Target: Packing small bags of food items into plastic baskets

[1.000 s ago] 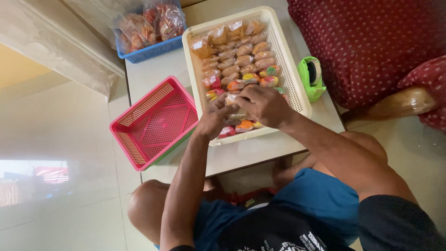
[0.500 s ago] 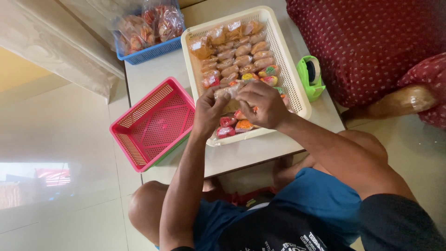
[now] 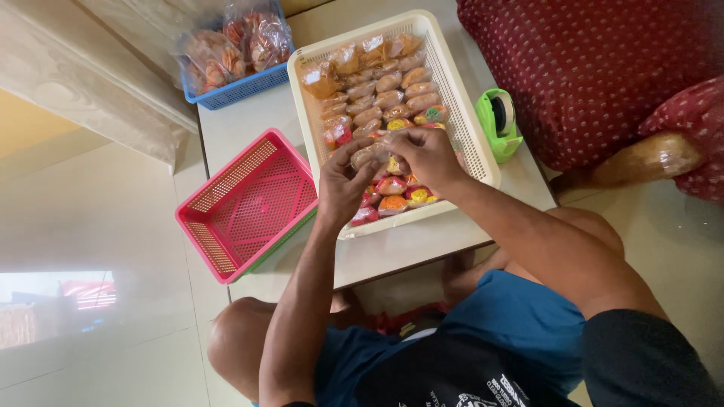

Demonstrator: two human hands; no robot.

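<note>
Head view, frame centre: I have both hands, left (image 3: 341, 181) and right (image 3: 426, 154), fingers clamped on one wrapped snack (image 3: 369, 154) above the white basket (image 3: 483, 162); I'd keep it pinched firmly, low over the basket.

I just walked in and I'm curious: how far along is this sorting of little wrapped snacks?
Early, it seems. The pink basket holds nothing yet, so no packet looks moved there. In hand: the left hand and right hand together pinch one small wrapped packet above the white tray. Left: the tray's many wrapped packets, and the bagged ones in the blue basket.
</note>
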